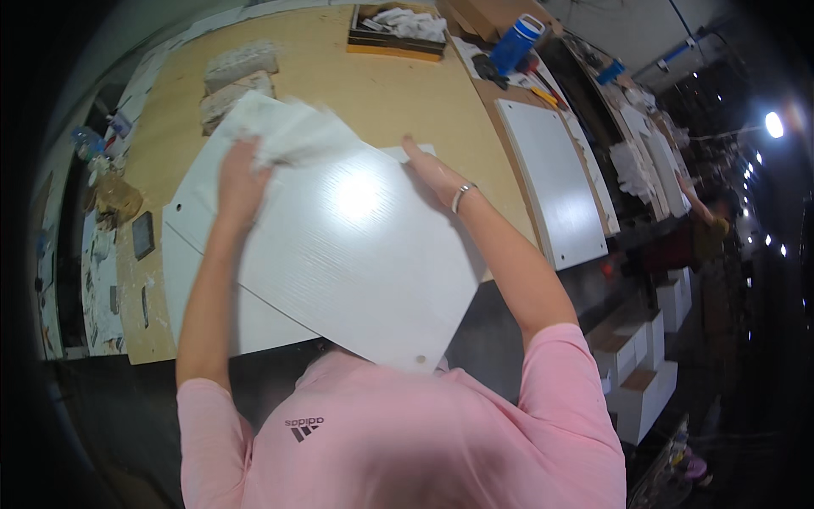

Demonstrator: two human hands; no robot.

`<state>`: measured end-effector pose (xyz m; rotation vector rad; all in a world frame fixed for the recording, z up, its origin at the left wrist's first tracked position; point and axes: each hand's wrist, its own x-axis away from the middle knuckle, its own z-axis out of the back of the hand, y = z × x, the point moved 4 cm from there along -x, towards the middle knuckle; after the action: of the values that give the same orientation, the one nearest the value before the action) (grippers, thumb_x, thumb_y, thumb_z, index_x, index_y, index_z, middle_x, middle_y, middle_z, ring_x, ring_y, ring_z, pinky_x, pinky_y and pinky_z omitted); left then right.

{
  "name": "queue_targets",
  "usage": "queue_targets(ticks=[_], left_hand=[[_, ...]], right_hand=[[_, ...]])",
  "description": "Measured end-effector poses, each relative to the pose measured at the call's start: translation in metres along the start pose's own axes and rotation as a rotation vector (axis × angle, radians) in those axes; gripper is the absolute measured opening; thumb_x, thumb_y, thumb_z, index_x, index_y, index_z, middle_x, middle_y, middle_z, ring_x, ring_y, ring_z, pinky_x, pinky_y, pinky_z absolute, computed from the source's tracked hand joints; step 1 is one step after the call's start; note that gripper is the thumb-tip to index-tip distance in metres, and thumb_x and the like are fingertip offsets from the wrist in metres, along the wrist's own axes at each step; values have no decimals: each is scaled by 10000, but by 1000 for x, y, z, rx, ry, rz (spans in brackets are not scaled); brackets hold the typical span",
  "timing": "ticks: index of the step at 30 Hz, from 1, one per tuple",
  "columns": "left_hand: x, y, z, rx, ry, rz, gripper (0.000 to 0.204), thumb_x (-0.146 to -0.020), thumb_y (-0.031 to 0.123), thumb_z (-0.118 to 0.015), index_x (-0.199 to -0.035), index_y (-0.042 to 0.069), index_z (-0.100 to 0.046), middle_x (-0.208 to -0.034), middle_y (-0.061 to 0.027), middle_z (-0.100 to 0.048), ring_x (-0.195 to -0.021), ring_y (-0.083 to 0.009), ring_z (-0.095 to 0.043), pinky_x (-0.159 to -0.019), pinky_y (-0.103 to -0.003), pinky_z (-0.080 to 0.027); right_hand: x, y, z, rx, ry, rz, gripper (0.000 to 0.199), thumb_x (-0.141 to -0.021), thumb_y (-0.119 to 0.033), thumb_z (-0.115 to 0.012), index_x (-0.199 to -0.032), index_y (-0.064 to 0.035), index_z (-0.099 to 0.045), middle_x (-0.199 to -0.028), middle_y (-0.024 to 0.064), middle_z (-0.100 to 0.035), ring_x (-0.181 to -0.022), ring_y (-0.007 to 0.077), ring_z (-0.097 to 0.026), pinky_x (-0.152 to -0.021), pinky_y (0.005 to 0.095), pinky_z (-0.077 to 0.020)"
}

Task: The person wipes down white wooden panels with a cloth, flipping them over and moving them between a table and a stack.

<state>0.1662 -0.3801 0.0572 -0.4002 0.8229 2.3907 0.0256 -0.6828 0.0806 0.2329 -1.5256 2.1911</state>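
Observation:
A glossy white panel (365, 263) with wood-grain texture and a hole near its near corner lies turned at an angle in front of me, that corner close to my body. My left hand (241, 182) is at the panel's far left side, closed on a thin white cloth (309, 131) that is smeared by motion. My right hand (434, 176), with a metal bracelet at the wrist, grips the panel's far right edge; some of its fingers are hidden. Another white panel (199, 297) lies underneath, showing at the left.
A tan board (407, 93) covers the table. Pale blocks (242, 68) stand far left, near a dark tray (394, 51) of crumpled white pieces. At right are stacked white panels (555, 187) and a blue bottle (517, 44). A person (712, 229) works farther right.

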Motion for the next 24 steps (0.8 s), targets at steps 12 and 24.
queue_targets(ticks=[12, 24], left_hand=[[155, 212, -11, 503, -863, -1019, 370, -803, 311, -710, -1096, 92, -662, -1364, -51, -586, -1319, -271, -502, -1119, -506, -373], [130, 109, 29, 190, -208, -442, 395, -893, 155, -640, -1267, 29, -620, -1269, -149, -612, -1151, -282, -583, -1008, -417, -430]], right_hand=[[-22, 40, 13, -69, -264, -22, 1153, -869, -856, -243, -1392, 154, -428, -1474, 289, -421, -1416, 323, -353, -1172, 376, -244], [-11, 21, 7, 166, -142, 48, 1061, -902, -774, -382, -1388, 168, -416, -1489, 313, -383, -1412, 344, -349, -1171, 385, -238]])
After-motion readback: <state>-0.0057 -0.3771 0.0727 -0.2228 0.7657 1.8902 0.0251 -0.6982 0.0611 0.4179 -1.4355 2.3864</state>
